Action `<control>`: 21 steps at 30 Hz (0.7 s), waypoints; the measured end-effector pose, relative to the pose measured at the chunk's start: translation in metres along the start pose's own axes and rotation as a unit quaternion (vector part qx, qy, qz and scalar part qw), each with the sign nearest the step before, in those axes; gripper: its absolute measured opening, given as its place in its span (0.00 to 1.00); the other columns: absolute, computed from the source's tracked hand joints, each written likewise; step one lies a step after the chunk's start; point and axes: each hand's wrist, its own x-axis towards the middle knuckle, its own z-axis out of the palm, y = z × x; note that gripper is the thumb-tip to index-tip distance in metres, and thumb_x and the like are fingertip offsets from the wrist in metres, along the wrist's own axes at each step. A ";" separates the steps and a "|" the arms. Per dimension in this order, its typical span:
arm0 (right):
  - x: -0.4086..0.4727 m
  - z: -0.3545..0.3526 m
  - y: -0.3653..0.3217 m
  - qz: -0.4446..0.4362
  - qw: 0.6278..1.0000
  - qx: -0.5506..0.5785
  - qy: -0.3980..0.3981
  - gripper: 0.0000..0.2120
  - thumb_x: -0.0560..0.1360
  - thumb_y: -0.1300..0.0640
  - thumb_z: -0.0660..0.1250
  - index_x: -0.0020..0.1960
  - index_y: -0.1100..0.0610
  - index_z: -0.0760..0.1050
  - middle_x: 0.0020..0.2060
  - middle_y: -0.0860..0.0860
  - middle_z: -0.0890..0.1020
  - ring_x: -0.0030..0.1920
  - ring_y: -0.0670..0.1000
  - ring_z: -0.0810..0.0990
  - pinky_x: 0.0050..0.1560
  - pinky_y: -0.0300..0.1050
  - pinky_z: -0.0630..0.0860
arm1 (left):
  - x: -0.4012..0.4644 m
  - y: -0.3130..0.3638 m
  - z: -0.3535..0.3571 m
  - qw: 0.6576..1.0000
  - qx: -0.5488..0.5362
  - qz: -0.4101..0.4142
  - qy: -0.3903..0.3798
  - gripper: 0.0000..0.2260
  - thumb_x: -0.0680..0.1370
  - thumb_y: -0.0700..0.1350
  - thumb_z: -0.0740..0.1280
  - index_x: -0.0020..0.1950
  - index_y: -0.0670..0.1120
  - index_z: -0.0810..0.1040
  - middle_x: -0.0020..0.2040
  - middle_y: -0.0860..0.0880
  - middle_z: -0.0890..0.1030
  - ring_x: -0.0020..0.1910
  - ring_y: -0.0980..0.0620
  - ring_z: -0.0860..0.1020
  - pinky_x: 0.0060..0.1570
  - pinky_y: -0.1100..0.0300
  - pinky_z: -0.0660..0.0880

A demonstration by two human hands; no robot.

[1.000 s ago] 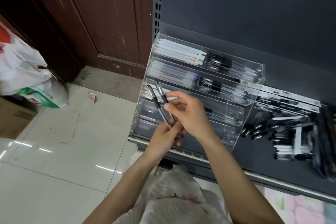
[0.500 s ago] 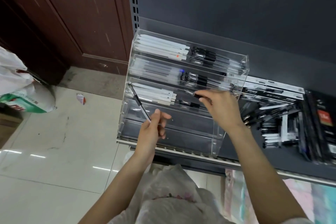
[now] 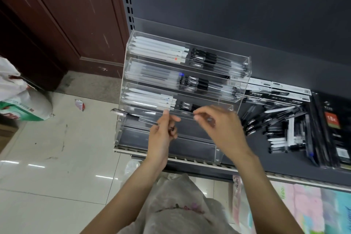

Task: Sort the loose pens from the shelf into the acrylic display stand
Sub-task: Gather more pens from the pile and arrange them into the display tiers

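Note:
The clear acrylic display stand stands on the left end of the dark shelf. Its three upper tiers hold white and black pens, and the two lower tiers look bare. My left hand is in front of the fourth tier and grips a black pen that points left past the stand's side wall. My right hand hovers just right of it, below the third tier, fingers loosely curved and holding nothing that I can see. Loose pens lie in a heap on the shelf to the right of the stand.
Flat pen boxes lie behind the loose heap and dark packets at the far right. The shelf's front edge runs below my hands. A filled plastic bag sits on the tiled floor at left, and another bag below me.
My right hand carried one of the two pens to the third tier and has drawn back empty toward my left hand. The left hand's remaining pen swung flatter, pointing left.

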 end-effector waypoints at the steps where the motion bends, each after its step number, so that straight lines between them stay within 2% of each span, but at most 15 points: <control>1: -0.008 0.000 -0.008 0.004 0.999 0.031 -0.011 0.06 0.74 0.51 0.69 0.50 0.49 0.80 0.42 0.41 0.82 0.39 0.39 0.79 0.42 0.36 0.77 | 0.001 -0.001 0.006 1.000 -0.001 -0.002 -0.010 0.19 0.81 0.53 0.56 0.40 0.45 0.80 0.31 0.51 0.72 0.33 0.54 0.71 0.37 0.61 0.70; 4: -0.023 0.010 -0.016 0.012 0.998 0.056 0.011 0.09 0.71 0.52 0.72 0.50 0.48 0.78 0.43 0.41 0.82 0.40 0.36 0.76 0.43 0.32 0.73 | 0.002 -0.003 0.027 0.998 0.025 0.007 -0.066 0.21 0.82 0.54 0.53 0.46 0.46 0.82 0.39 0.48 0.82 0.42 0.52 0.80 0.47 0.57 0.75; 7: -0.026 0.015 -0.008 0.018 0.992 0.104 0.073 0.08 0.71 0.57 0.73 0.49 0.51 0.79 0.42 0.44 0.83 0.40 0.41 0.80 0.42 0.39 0.78 | -0.003 -0.005 0.047 0.993 0.043 0.000 -0.114 0.22 0.80 0.57 0.52 0.49 0.49 0.83 0.39 0.51 0.83 0.41 0.55 0.80 0.46 0.58 0.74; 9: -0.028 0.010 -0.001 0.023 0.987 0.117 0.104 0.06 0.71 0.59 0.72 0.47 0.53 0.81 0.40 0.45 0.84 0.39 0.43 0.81 0.41 0.42 0.78 | -0.005 -0.004 0.054 0.987 0.063 -0.028 -0.149 0.22 0.77 0.61 0.53 0.49 0.52 0.83 0.45 0.51 0.84 0.46 0.54 0.81 0.49 0.57 0.76; 10: -0.029 0.005 0.005 0.026 0.986 0.104 0.125 0.05 0.71 0.59 0.72 0.47 0.53 0.81 0.40 0.45 0.84 0.39 0.44 0.81 0.41 0.43 0.78 | -0.005 -0.002 0.055 0.977 0.109 -0.039 -0.177 0.22 0.74 0.64 0.55 0.50 0.52 0.82 0.46 0.51 0.84 0.49 0.54 0.81 0.51 0.58 0.76; 12: -0.033 -0.009 0.025 0.042 0.982 0.074 0.171 0.05 0.71 0.60 0.73 0.47 0.54 0.82 0.40 0.46 0.84 0.39 0.46 0.81 0.41 0.43 0.78 | -0.002 0.004 0.050 0.933 0.270 -0.022 -0.237 0.17 0.71 0.64 0.60 0.49 0.56 0.80 0.46 0.56 0.83 0.49 0.59 0.80 0.50 0.65 0.75; 13: -0.034 -0.017 0.038 0.052 0.979 0.056 0.189 0.05 0.71 0.60 0.73 0.46 0.55 0.82 0.40 0.46 0.84 0.39 0.46 0.80 0.40 0.44 0.77 | -0.001 0.006 0.045 0.909 0.340 0.013 -0.242 0.12 0.72 0.62 0.64 0.48 0.57 0.79 0.44 0.58 0.82 0.46 0.63 0.79 0.47 0.70 0.72; 15: -0.034 -0.032 0.062 0.066 0.975 -0.012 0.210 0.04 0.71 0.57 0.73 0.45 0.54 0.83 0.37 0.46 0.83 0.40 0.48 0.79 0.37 0.42 0.75 | 0.004 0.010 0.031 0.884 0.409 0.117 -0.196 0.04 0.75 0.52 0.69 0.48 0.55 0.79 0.40 0.58 0.81 0.40 0.65 0.77 0.41 0.74 0.69; 17: -0.032 -0.039 0.077 0.064 0.972 -0.076 0.213 0.04 0.70 0.56 0.73 0.45 0.53 0.83 0.36 0.47 0.83 0.41 0.51 0.78 0.37 0.39 0.71 | 0.013 0.013 0.016 0.851 0.452 0.242 -0.119 0.05 0.77 0.49 0.67 0.51 0.52 0.80 0.41 0.56 0.80 0.40 0.62 0.76 0.40 0.73 0.69; 19: -0.025 -0.037 0.080 0.044 0.970 -0.109 0.211 0.04 0.70 0.57 0.73 0.44 0.54 0.83 0.36 0.47 0.83 0.41 0.51 0.78 0.39 0.40 0.72 | 0.029 0.016 0.006 0.769 0.529 0.352 -0.069 0.10 0.77 0.50 0.62 0.55 0.49 0.79 0.46 0.54 0.80 0.46 0.58 0.75 0.46 0.67 0.71; 21: -0.017 -0.030 0.077 0.020 0.968 -0.137 0.211 0.04 0.69 0.58 0.74 0.44 0.54 0.83 0.36 0.48 0.84 0.40 0.52 0.78 0.42 0.45 0.76 | 0.045 0.015 0.004 0.699 0.592 0.396 -0.060 0.14 0.77 0.49 0.59 0.57 0.47 0.79 0.51 0.50 0.80 0.51 0.51 0.75 0.52 0.59 0.72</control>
